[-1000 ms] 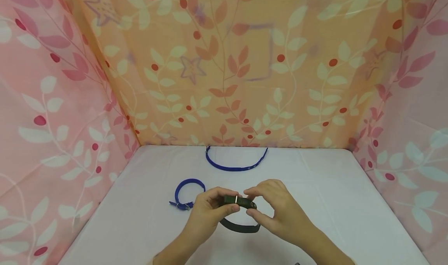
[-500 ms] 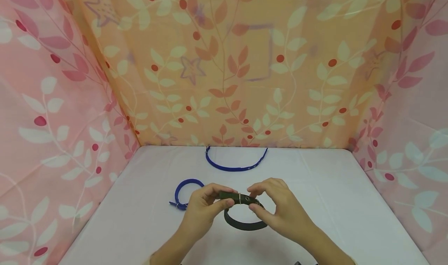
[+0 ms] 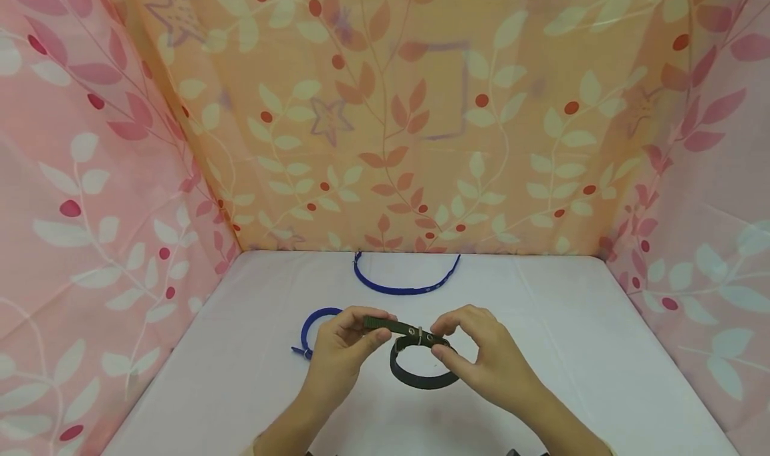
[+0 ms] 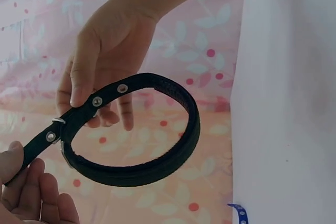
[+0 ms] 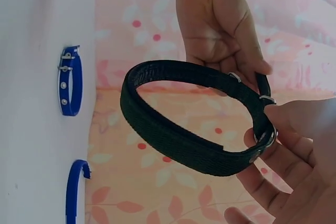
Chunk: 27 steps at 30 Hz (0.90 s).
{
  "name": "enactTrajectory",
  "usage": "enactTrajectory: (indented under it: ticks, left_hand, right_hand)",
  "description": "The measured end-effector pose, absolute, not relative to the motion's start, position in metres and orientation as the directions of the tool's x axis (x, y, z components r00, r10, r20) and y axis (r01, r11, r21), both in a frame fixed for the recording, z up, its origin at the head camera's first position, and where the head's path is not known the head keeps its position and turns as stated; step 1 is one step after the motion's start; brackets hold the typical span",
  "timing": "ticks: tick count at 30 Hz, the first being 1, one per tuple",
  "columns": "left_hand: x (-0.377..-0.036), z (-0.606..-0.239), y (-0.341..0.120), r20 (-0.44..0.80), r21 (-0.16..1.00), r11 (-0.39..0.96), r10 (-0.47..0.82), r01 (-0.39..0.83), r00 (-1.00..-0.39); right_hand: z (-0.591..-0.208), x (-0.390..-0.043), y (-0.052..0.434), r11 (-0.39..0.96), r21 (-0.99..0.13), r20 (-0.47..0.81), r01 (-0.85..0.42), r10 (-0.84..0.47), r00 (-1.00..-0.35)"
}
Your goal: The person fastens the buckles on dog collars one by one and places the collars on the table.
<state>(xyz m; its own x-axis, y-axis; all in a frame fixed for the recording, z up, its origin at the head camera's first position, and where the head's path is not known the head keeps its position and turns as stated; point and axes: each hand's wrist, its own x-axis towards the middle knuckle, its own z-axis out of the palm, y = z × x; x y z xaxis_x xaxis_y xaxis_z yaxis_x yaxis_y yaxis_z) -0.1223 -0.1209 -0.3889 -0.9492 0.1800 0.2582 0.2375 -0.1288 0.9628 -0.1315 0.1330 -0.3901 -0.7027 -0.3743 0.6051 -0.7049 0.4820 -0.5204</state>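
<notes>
Head view: both hands hold a dark green collar (image 3: 421,362) just above the white tabletop (image 3: 571,349), near its front middle. The left hand (image 3: 343,356) pinches the free strap end between thumb and fingers; the right hand (image 3: 481,359) pinches the strap at the buckle (image 3: 419,334), where the loop closes. A buckled blue collar (image 3: 315,329) lies just behind the left hand, partly hidden by it. An open blue strap (image 3: 406,283) lies well back, near the flowered curtain (image 3: 391,122).

Left wrist view: the collar (image 4: 157,145) hangs as a closed loop in the air. The right hand's (image 4: 105,72) thumb presses on the strap beside the metal eyelets (image 4: 97,101). The left hand's fingers (image 4: 31,195) curl round the tail at the lower left. A bit of blue strap (image 4: 239,212) shows at the bottom edge.

Right wrist view: the loop (image 5: 178,124) is held between the two hands, the left hand (image 5: 220,30) above and the right hand's fingers (image 5: 283,171) curled about the buckle (image 5: 265,139). Both blue collars (image 5: 71,80) lie on the tabletop (image 5: 31,103) at the left.

My judgement: both grips are fingertip pinches on a narrow strap. If the tail is drawn hard while the pin sits badly in an eyelet, the strap may jam or slide out of the buckle. A slackened pinch would drop the collar onto the tabletop.
</notes>
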Motion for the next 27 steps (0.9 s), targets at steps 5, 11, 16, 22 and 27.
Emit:
enactTrajectory:
  ticks: [5, 11, 16, 22, 27]
  left_hand:
    - [-0.122, -0.392, -0.115, 0.249, 0.968, -0.100, 0.220, 0.232, -0.943]
    - [-0.119, -0.399, -0.108, 0.259, 0.949, 0.099, 0.291, 0.298, -0.921]
    - [-0.116, -0.401, -0.104, 0.330, 0.922, 0.123, 0.245, 0.367, -0.912]
    - [-0.115, -0.404, -0.104, 0.401, 0.906, 0.049, 0.218, 0.421, -0.890]
    - [-0.116, -0.405, -0.103, 0.432, 0.896, -0.003, 0.236, 0.444, -0.870]
  right_hand:
    - [-0.388, -0.129, 0.132, 0.429, -0.606, 0.584, -0.670, -0.333, -0.741]
    - [-0.389, -0.127, 0.130, 0.363, -0.656, 0.580, -0.662, -0.318, -0.750]
    - [-0.390, -0.128, 0.127, 0.312, -0.616, 0.645, -0.723, -0.328, -0.691]
    - [-0.391, -0.128, 0.124, 0.304, -0.572, 0.698, -0.762, -0.308, -0.647]
    - [-0.391, -0.129, 0.122, 0.325, -0.522, 0.741, -0.789, -0.285, -0.607]
